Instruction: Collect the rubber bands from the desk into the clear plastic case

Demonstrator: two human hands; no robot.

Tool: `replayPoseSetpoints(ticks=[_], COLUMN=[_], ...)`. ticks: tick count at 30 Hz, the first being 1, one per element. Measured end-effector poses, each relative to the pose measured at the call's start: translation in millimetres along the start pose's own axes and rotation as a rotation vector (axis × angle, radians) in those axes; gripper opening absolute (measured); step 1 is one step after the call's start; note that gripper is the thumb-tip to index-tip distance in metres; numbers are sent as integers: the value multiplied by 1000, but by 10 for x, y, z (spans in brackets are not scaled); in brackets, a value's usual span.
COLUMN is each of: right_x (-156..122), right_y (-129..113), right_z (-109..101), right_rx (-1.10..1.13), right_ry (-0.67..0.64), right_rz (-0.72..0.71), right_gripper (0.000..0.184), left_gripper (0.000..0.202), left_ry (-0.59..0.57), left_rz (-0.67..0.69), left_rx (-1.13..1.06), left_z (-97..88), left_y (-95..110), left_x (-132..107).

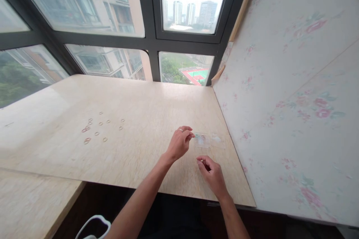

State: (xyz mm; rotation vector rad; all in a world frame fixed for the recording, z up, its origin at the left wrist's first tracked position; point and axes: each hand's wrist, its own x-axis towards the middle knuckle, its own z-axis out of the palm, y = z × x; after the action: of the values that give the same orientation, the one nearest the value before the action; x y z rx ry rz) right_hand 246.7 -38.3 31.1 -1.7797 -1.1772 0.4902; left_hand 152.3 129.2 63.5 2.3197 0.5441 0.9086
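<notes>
A small clear plastic box (pixel 202 144) lies on the pale stone surface near the wall, with its transparent lid (pixel 218 141) folded out to the right. Inside the box are small greenish and reddish bits, too small to name. My left hand (pixel 179 143), with a ring on one finger, is closed in a pinch at the box's left edge. What its fingertips hold, if anything, cannot be made out. Just below the box, my right hand (pixel 211 173) is curled with thumb and forefinger together, apart from the box. Its grip is too hidden to show any contents.
Several thin gold-coloured rings (pixel 97 133) lie scattered on the stone surface (pixel 146 119) to the left, with reddish rings (pixel 85 129) among them. A flowered wall (pixel 280 101) bounds the right side. Dark-framed windows (pixel 185 41) stand behind. A white curved object (pixel 94 224) is at the lower left.
</notes>
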Motion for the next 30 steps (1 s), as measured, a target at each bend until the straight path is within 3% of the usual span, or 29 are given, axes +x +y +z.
replayPoseSetpoints(ticks=[9,14,19,22,24,27,30], right_x=[-25,-25,-11,-22,-31,-10,87], right_y=[12,81,142,156,131,-25,-355], right_z=[-6,4,6,28,74,208,417], right_rx=[-38,-81,-104,-89,-56,14,67], right_ry=[-11,8,22,10,-23,-87,-177], right_rz=[40,48,68,90,104,95,22], right_gripper=[32,37,40,41,41,39,36], left_gripper=[12,7,7,15,19,41,55], left_ry=[54,63,-17,-77,-8,69,16], left_rz=[-65,-33,240,284,216,56,-88], left_rx=[-143,-260,6,266,391,536,598], left_z=[-231,-167,60,205,293,409,516], left_y=[445,640,413,217,139,86,36], left_x=[-734,-1302,-2001,-2362,-2515,-2627,-2692])
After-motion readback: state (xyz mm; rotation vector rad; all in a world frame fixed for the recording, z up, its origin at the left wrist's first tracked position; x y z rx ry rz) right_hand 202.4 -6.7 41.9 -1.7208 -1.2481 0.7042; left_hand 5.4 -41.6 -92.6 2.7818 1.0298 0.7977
